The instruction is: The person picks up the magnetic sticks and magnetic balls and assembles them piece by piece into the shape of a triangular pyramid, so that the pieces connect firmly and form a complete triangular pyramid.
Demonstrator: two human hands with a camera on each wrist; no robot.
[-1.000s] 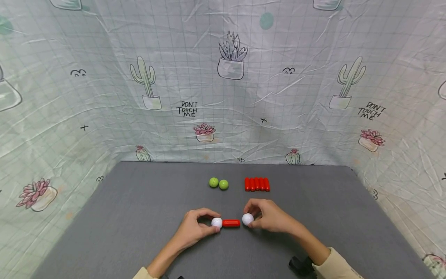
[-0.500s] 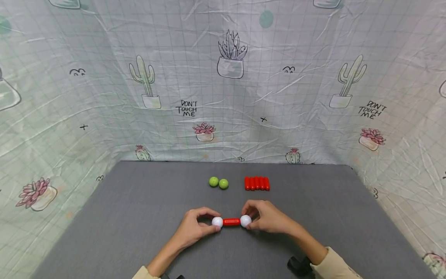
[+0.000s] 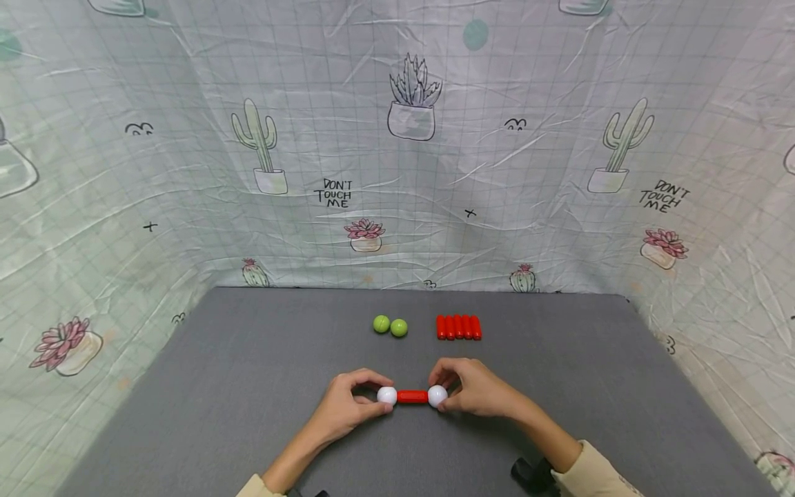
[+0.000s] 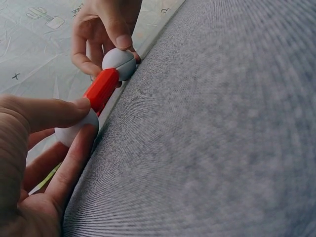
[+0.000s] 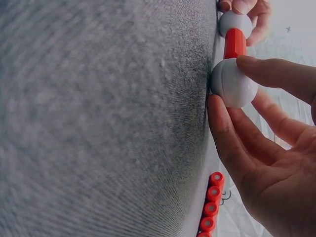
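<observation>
Low in the middle of the head view, a red rod (image 3: 413, 397) lies between two white balls, one at each end and touching it. My left hand (image 3: 348, 407) pinches the left white ball (image 3: 386, 395) between thumb and fingers. On the other side, the right white ball (image 3: 437, 395) is pinched by my right hand (image 3: 478, 390). In the left wrist view the red rod (image 4: 102, 90) meets both balls, and a seam line runs round the far ball (image 4: 119, 63). The right wrist view shows my right thumb on the near white ball (image 5: 233, 83).
Farther back on the grey table (image 3: 279, 345) sit two green balls (image 3: 390, 326). Several red rods (image 3: 458, 327) lie side by side to their right. A patterned cloth (image 3: 410, 179) hangs behind and along the sides. Something black (image 3: 531, 475) is at my right wrist.
My right hand has moved a little left with its white ball. The gap between that ball and the red rod's right end has closed. My left hand stays in place.
</observation>
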